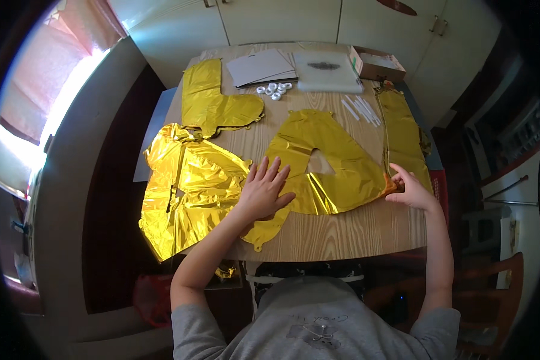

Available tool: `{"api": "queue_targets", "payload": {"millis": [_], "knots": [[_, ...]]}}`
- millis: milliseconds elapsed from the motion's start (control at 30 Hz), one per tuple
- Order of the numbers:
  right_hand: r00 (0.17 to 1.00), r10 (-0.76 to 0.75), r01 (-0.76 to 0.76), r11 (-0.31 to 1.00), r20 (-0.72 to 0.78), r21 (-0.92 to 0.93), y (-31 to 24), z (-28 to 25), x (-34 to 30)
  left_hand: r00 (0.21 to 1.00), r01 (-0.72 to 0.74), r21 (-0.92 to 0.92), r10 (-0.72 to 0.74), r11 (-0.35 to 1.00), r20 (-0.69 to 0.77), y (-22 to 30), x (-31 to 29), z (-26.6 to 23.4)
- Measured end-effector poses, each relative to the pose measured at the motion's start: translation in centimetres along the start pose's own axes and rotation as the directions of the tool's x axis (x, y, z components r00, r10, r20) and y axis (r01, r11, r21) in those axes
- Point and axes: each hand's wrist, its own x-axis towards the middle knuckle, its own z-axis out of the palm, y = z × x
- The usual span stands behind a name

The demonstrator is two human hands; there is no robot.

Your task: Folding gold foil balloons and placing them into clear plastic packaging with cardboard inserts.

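A flat gold foil balloon (349,162), shaped like the letter A with a triangular hole, lies across the middle of the table. My left hand (265,191) is over its left leg, palm down, fingers spread. At the balloon's right corner is my right hand (415,191), thumb and forefinger apart; its other fingers are partly hidden. To the left lies a crumpled, shiny gold foil balloon (192,174), running close to my left wrist. Behind it rests an L-shaped gold foil balloon (205,96). Another long gold foil balloon (405,132) lies along the right edge.
Several small white rolls (276,87) sit near a stack of pale cards (261,68) at the back. Beside the cards are a translucent plastic packet (327,75) and an open box (377,67). White sticks (362,111) lie on the wooden table (336,237). A wooden chair (498,282) stands at right.
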Motion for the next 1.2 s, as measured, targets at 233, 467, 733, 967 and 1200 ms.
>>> {"api": "queue_targets", "payload": {"millis": [233,467,733,967,1200], "knots": [[0.960,-0.279,0.268,0.871,-0.034,0.412,-1.1,0.9,0.5,1.000,0.012,0.028,-0.012,1.000,0.016,0.2,0.1,0.0],[0.928,-0.212,0.368,0.639,-0.305,0.675,-3.5,-0.7,0.9,1.000,0.019,0.034,-0.019,0.999,0.016,0.2,0.0,-0.1],[0.992,-0.030,0.041,0.996,-0.124,0.085,-0.5,0.1,1.0,0.982,0.034,-0.080,-0.048,0.996,-0.182,-0.7,-0.7,-2.0],[0.921,-0.250,0.109,0.902,-0.300,-0.418,-3.6,0.9,0.0,0.868,0.482,-0.024,-0.481,0.876,-0.128,-10.2,-8.9,-10.0],[0.660,-0.751,0.732,0.638,0.021,-0.239,-17.7,8.4,8.6,0.683,0.676,-0.418,-0.729,0.607,0.047,-14.0,-13.1,-7.6]]}}
